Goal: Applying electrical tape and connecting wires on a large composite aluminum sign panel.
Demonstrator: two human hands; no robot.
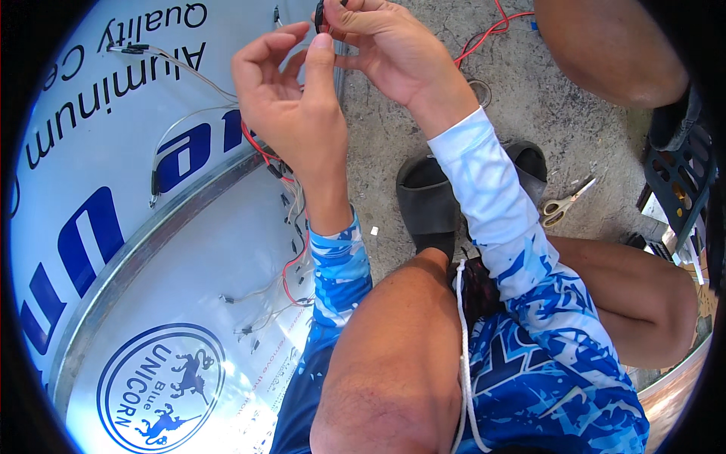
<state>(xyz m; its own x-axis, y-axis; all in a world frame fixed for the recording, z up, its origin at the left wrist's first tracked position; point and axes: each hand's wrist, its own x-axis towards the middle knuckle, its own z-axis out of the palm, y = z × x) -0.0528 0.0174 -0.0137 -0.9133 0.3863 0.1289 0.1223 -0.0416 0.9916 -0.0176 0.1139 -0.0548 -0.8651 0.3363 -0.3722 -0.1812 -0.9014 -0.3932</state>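
R hand (401,60) pinching blk piece (319,13) nr white panel (113,166); L hand (291,98) at piece, can't tell grip; scissors (558,209) rt of panel.

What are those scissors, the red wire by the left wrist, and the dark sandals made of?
Scissors: blades probably steel, pale and metallic; handles perhaps beige plastic, evenly coloured. Red wire: likely smooth plastic coating, judging by its even colour; any core is hidden. Dark sandals: perhaps foam or rubber, matte, thick-looking.
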